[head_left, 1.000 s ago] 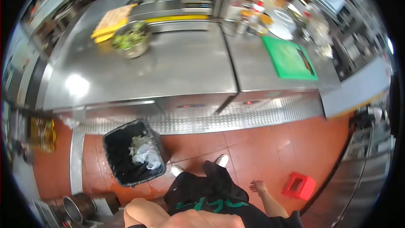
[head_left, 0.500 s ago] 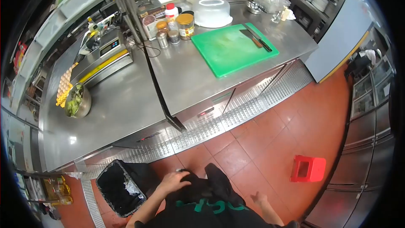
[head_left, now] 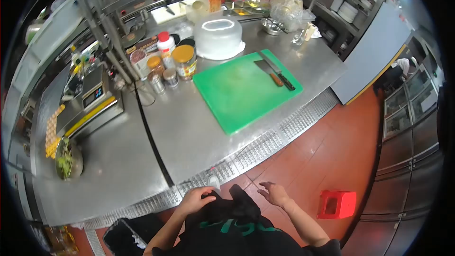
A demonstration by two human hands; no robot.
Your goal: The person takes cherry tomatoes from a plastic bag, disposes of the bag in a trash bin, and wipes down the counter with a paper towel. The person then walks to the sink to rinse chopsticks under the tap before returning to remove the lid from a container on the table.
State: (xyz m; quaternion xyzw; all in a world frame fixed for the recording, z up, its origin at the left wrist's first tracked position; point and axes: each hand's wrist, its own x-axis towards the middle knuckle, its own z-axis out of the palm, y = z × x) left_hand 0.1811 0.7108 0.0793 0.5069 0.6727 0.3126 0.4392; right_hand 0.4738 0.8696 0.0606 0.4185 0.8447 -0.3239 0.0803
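Observation:
My left hand [head_left: 197, 200] hangs in front of my dark clothing, fingers loosely bent and the thumb apart, with nothing seen in it. Over the floor to the right, my right hand [head_left: 274, 194] is open, fingers spread and nothing in them. Both hands are apart from the steel counter [head_left: 177, 144]. Flat on that counter lies a green cutting board [head_left: 232, 96]. A cleaver with a wooden handle [head_left: 276, 80] and a black-handled knife [head_left: 287, 83] rest side by side on the board's right part.
Behind the board stand a translucent domed cover [head_left: 218, 40] and several jars [head_left: 184, 61]. A scale [head_left: 90, 99] and a bowl of greens [head_left: 68, 161] are on the left. A bin [head_left: 121, 239] and a red stool [head_left: 337, 205] stand on the floor. Another person [head_left: 398, 68] is far right.
The view has moved closer to the counter, and the board appears nearer. My right hand has risen and come forward. My left hand stays near my body.

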